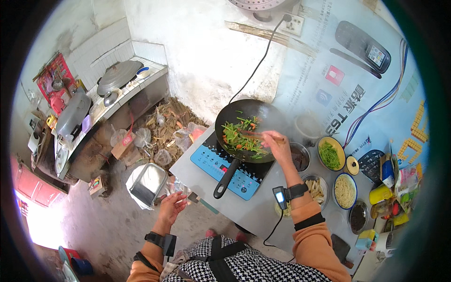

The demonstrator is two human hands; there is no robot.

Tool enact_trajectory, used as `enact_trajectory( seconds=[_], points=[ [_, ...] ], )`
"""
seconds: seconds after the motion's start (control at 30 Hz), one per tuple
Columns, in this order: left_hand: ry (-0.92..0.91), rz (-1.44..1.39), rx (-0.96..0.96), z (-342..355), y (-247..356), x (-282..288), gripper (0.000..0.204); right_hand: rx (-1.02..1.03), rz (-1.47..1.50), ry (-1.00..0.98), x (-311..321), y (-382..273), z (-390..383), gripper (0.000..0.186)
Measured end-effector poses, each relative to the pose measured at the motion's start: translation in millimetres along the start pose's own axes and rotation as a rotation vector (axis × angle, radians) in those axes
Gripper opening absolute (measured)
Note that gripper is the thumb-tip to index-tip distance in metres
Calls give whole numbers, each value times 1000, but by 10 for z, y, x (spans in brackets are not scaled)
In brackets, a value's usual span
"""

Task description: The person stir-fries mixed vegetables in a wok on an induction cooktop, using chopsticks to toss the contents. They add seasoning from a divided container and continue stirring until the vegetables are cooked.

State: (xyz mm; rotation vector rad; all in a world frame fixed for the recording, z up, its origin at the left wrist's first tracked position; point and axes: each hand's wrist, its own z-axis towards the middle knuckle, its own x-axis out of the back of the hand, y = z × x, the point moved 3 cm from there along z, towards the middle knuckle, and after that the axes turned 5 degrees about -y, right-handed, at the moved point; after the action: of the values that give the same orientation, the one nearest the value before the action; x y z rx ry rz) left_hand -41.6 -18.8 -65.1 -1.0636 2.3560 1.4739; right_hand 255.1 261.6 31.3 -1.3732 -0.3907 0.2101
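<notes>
A pair of brown wooden chopsticks [252,135] is held in my right hand [279,144], fingers closed round it. The tips reach into chopped green stalks and orange-red bits [240,134] in a black wok [226,112]. Steam rises at the wok's right side. The wok rests on a blue and black induction cooker [209,162], its long black handle [227,181] pointing toward me. My left hand [172,207] hangs off the table's left edge, fingers partly bent and apart, with nothing seen in it. Both wrists wear black straps with small devices.
Right of the wok stand a bowl of green strips [330,156], a bowl of pale noodle-like shreds [345,191], a plate of pale pieces [315,189] and a dark-filled bowl [358,217]. A cleaver [339,246] lies near me. A metal bin [149,185] stands left of the table.
</notes>
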Motion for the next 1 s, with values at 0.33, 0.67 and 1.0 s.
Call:
enact_trajectory(
  seconds=[0.33,0.67,1.0],
  points=[
    [-9,8,18,12,-11,-60,25,78,-132,289,385,-66,-80,19],
    [-34,-3,18,61,-25,-87,26,-125,-73,-66,496,-468,-549,23],
    [-5,24,12,50,-1,-138,27,-153,-156,78,812,-357,-524,19]
  ],
)
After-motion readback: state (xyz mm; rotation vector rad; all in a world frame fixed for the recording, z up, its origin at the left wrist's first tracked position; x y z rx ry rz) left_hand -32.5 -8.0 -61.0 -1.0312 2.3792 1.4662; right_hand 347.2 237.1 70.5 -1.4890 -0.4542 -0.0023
